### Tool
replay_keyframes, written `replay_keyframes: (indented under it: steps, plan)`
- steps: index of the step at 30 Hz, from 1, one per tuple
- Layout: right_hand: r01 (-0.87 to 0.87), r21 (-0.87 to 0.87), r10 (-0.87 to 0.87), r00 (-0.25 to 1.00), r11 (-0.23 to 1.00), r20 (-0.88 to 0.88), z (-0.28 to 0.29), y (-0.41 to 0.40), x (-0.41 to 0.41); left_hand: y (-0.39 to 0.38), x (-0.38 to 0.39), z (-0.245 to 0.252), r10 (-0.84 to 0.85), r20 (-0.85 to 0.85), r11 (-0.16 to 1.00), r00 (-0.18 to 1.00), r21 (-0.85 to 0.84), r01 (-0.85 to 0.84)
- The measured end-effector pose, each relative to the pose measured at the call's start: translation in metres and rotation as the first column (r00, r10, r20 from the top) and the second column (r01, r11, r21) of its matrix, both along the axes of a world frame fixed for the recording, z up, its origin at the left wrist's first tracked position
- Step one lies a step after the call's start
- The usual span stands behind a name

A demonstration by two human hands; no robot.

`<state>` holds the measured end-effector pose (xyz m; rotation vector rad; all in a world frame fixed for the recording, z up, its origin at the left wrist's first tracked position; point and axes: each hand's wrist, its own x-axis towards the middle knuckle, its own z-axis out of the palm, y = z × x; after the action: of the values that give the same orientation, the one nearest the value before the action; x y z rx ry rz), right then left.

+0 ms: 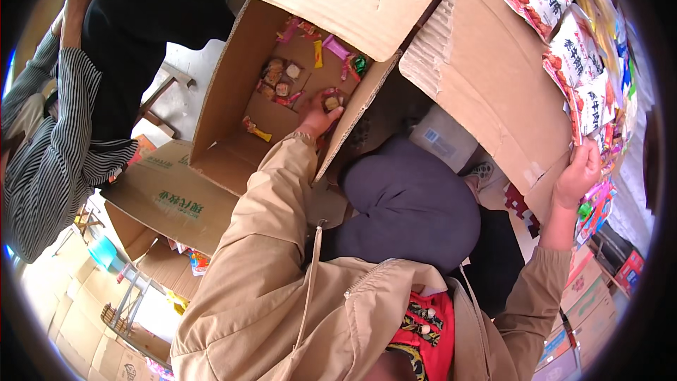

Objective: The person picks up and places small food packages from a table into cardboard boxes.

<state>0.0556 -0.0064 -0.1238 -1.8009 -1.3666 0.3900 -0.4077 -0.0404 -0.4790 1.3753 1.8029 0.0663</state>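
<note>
My left hand point(316, 115) reaches into an open cardboard box point(219, 92), with thumb and fingers around a clear-wrapped snack piece point(331, 102). Beside it on the box floor lie several more wrapped pieces point(275, 75), a yellow-wrapped sweet point(318, 54), a pink-wrapped sweet point(335, 46) and a green-wrapped sweet point(359, 64). Far to the right, my right hand point(579, 173) is closed at the lower corner of a white snack packet point(592, 103), its fingers seeming to pinch the edge. Similar packets point(574, 53) overlap above it.
A cardboard flap point(486, 74) spans between box and packets. Colourful wrapped sweets point(595, 201) heap at right. At left sits another person in a striped sleeve point(76, 95). A second open carton point(174, 190) stands below the box. Stacked cartons point(587, 296) stand lower right.
</note>
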Motion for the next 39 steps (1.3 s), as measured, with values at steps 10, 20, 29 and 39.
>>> replay_keyframes:
  steps: [10, 20, 29, 39]
  plan:
    - [0.000, -0.003, 0.000, 0.999, 1.000, -0.034, 0.001, 0.000, -0.003, 0.013, 0.006, -0.019, -0.128, -0.081, 0.976, 0.988, -0.187, 0.111]
    - [-0.004, -0.025, 0.004, 1.000, 1.000, -0.002, 0.002, 0.000, -0.001, 0.004, 0.008, -0.025, -0.161, 0.202, 0.976, 0.966, -0.114, 0.187]
    - [-0.021, 0.023, 0.020, 1.000, 1.000, 0.011, 0.003, 0.004, -0.010, -0.005, -0.013, -0.018, -0.100, 0.166, 0.989, 0.981, -0.091, 0.116]
    - [-0.100, 0.091, 0.093, 0.993, 0.991, 0.076, 0.008, 0.009, -0.020, 0.034, -0.052, 0.156, 0.603, 0.760, 0.798, 0.244, -0.566, -0.208]
